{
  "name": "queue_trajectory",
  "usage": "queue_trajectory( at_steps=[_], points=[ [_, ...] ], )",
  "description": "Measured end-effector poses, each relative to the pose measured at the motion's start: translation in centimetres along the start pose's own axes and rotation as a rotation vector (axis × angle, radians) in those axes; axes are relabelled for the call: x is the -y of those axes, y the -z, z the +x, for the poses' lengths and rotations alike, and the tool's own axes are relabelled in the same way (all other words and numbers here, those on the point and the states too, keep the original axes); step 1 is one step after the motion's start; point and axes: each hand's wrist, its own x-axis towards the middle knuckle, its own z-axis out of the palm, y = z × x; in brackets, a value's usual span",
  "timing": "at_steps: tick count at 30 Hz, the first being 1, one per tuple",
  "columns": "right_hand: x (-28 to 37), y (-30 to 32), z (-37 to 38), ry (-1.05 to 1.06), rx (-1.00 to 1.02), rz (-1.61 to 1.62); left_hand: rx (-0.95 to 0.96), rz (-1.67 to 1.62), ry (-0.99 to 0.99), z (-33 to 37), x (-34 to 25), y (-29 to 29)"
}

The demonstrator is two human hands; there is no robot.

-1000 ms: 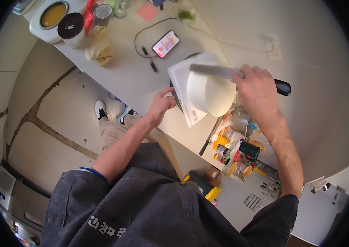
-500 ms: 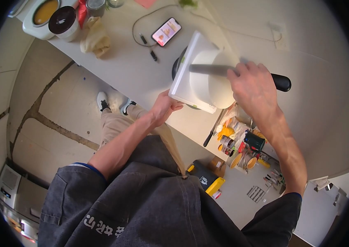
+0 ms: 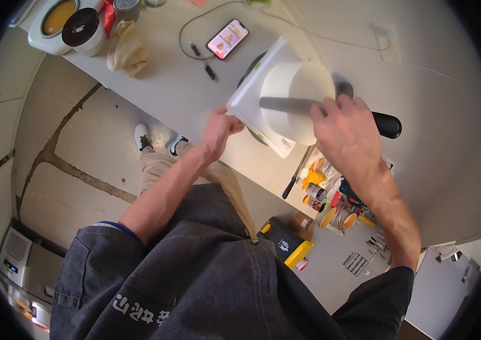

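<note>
My right hand (image 3: 347, 131) gripped the spatula (image 3: 331, 109), blade flat on the white cake (image 3: 297, 96). My left hand (image 3: 218, 127) pinched the near-left corner of the square board (image 3: 247, 102) on the counter (image 3: 161, 85). I judged slow turning and steady blade pressure best. Phone (image 3: 227, 38) lay farther left.

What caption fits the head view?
Left hand grips a white board under a white cake; right hand holds a spatula against it.

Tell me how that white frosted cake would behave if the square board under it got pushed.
The cake is tall on its square board, so a sharp shove might tip or slide it. Its smooth coating looks soft: the spatula in the right hand probably marks it easily. The left hand grips the board's corner, suggesting it turns readily.
</note>
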Motion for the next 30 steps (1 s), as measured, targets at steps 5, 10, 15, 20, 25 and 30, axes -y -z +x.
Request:
queue_trajectory(
  at_steps=[5, 10, 15, 20, 25, 30],
  points=[
    [0.2, 0.1, 0.1, 0.0, -0.002, 0.023, 0.048, -0.116, -0.201, 0.8, -0.6, 0.4],
    [0.2, -0.1, 0.0, -0.01, -0.002, 0.027, 0.157, -0.017, 0.069, -0.1, 0.9, 1.4],
    [0.5, 0.1, 0.0, -0.023, 0.045, 0.035, 0.164, -0.1, 0.082, 1.0, -2.2, 2.3],
    [0.5, 0.2, 0.0, -0.021, 0.078, 0.039, 0.036, -0.376, -0.058, 0.6, -1.3, 0.9],
    [0.5, 0.1, -0.4, -0.03, 0.092, 0.052, 0.193, -0.206, 0.196, 1.0, 0.1, 2.8],
    [0.5, 0.0, -0.3, -0.03, 0.102, 0.035, 0.202, -0.143, 0.006, 2.6, -3.3, 2.2]
  ],
)
